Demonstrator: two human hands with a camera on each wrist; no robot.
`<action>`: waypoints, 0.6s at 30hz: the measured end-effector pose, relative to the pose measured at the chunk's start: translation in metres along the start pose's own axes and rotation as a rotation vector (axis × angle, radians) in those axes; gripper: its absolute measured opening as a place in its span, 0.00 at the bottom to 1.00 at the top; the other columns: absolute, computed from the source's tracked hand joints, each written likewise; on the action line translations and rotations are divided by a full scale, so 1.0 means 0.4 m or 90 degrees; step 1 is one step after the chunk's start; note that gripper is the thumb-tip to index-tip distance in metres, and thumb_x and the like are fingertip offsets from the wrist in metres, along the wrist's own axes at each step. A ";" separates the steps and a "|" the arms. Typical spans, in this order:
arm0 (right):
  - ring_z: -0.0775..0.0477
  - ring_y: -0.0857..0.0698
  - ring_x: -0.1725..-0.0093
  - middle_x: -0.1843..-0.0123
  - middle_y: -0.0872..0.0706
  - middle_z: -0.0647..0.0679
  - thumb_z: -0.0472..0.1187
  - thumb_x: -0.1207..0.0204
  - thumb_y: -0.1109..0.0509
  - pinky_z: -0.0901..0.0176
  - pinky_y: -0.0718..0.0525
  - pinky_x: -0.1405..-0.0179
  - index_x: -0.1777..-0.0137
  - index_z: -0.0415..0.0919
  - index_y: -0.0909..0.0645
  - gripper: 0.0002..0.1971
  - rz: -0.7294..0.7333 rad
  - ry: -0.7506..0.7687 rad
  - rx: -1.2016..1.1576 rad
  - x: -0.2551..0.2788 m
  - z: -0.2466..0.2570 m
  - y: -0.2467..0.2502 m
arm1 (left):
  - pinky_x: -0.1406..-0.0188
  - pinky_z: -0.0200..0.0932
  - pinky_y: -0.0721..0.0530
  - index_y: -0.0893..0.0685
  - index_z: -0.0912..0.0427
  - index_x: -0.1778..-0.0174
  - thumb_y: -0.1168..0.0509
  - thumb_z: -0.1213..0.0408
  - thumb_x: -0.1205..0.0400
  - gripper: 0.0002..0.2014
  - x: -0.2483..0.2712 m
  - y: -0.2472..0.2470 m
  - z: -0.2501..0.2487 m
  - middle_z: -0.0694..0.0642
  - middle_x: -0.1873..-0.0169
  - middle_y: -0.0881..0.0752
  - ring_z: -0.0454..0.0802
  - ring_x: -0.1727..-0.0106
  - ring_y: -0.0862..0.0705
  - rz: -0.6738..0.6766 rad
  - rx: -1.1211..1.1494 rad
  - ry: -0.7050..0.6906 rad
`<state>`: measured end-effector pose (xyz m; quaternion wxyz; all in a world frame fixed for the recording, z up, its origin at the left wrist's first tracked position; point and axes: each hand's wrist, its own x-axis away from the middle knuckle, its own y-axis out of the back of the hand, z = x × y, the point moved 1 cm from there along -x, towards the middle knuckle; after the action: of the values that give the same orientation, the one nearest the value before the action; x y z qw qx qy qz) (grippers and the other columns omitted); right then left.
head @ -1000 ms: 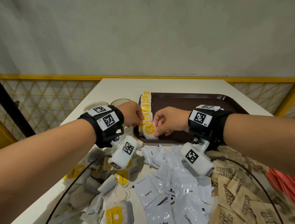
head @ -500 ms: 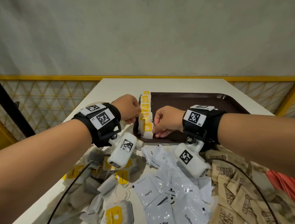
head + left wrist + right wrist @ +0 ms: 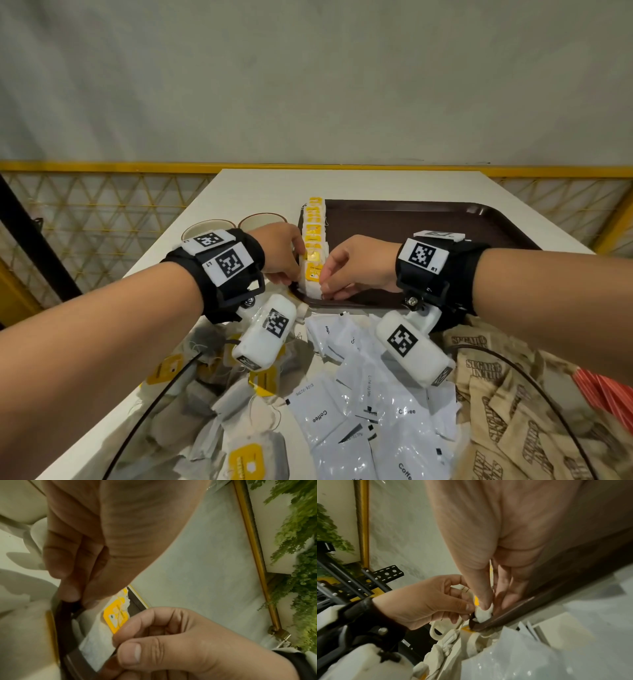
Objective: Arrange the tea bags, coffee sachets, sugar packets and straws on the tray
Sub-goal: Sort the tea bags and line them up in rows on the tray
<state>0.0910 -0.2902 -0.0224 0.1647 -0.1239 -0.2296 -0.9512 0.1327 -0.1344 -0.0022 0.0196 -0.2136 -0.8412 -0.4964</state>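
Observation:
A row of yellow-tagged tea bags [image 3: 313,229] stands along the left edge of the dark brown tray [image 3: 428,219]. The nearest tea bag [image 3: 312,278] stands at the row's front end, just inside the tray's near-left corner. My left hand [image 3: 291,278] holds its left side with curled fingers. My right hand [image 3: 324,285] pinches its right side. In the left wrist view the tea bag [image 3: 109,622] lies between both hands. The right wrist view shows my thumb pressing the bag's white corner [image 3: 483,613] against the tray rim [image 3: 539,601].
On the white table in front of the tray lie heaps of loose tea bags [image 3: 236,407], white coffee sachets [image 3: 359,414] and brown sugar packets [image 3: 513,418]. Red straws [image 3: 606,390] are at the far right. Two cups [image 3: 202,230] stand left of the tray.
A second ago the tea bag lay tilted, tag up, in my right fingers. Both hands have since set it upright against the row's front end and still hold it.

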 end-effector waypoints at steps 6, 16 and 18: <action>0.49 0.14 0.56 0.58 0.15 0.40 0.21 0.23 0.36 0.59 0.13 0.50 0.61 0.35 0.17 0.12 -0.022 -0.039 0.050 0.006 0.022 0.024 | 0.64 0.42 0.12 0.23 0.57 0.53 0.34 0.74 0.21 0.08 -0.003 0.009 -0.005 0.58 0.66 0.14 0.49 0.70 0.16 -0.064 0.078 0.004; 0.47 0.17 0.63 0.65 0.19 0.40 0.20 0.22 0.38 0.68 0.14 0.67 0.45 0.22 0.18 0.10 -0.191 -0.062 -0.067 -0.056 0.021 0.016 | 0.81 0.29 0.19 0.21 0.65 0.44 0.42 0.76 0.16 0.09 -0.010 -0.011 -0.041 0.57 0.67 0.17 0.46 0.73 0.18 -0.070 0.124 0.024; 0.47 0.16 0.62 0.64 0.18 0.41 0.20 0.22 0.36 0.61 0.12 0.56 0.51 0.26 0.17 0.07 -0.179 -0.059 -0.059 -0.063 0.016 0.017 | 0.80 0.29 0.19 0.20 0.65 0.46 0.42 0.76 0.17 0.08 -0.015 -0.011 -0.040 0.54 0.69 0.18 0.46 0.72 0.17 -0.085 0.121 0.018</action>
<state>0.1175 -0.2863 -0.0221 0.0132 -0.1414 -0.2081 -0.9677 0.1335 -0.1517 0.0006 0.0188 -0.1476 -0.8964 -0.4176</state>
